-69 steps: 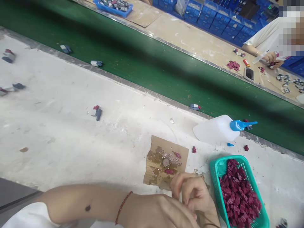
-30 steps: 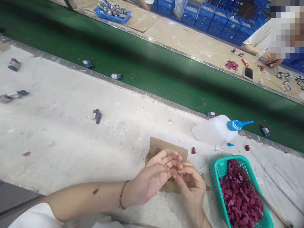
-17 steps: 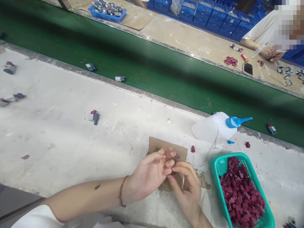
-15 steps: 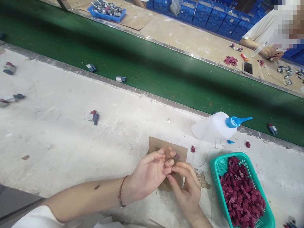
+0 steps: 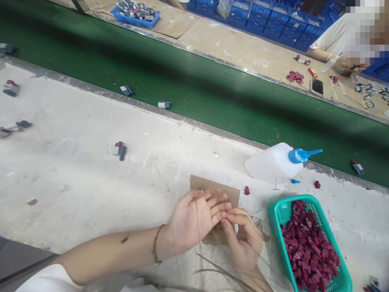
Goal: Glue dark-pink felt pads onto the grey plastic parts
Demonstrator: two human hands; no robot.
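Observation:
My left hand (image 5: pixel 194 221) is palm up over a piece of brown cardboard (image 5: pixel 214 183), its fingers stretched out and lying side by side. My right hand (image 5: pixel 244 239) meets its fingertips from the right, thumb and forefinger pinched together. Whatever the pinch holds is hidden. A sliver of a small maroon piece (image 5: pixel 228 200) shows behind the left fingertips, mostly covered. Right of the hands stands a green basket (image 5: pixel 275 221) heaped with maroon plastic pieces (image 5: pixel 310 247). Another maroon piece (image 5: pixel 247 190) lies beside the cardboard.
A white bottle (image 5: pixel 270 162) with a blue nozzle lies beyond the hands, near a small blue cap (image 5: pixel 295 181). A green conveyor belt (image 5: pixel 212 97) carries grey-and-white parts (image 5: pixel 164 105). An assembled part (image 5: pixel 119 150) sits on the table. Across the belt, a co-worker's hands (image 5: pixel 349 65) handle something.
The left fingers have straightened and now cover most of the small maroon piece. My right hand has shifted slightly right. Parts on the belt have moved right.

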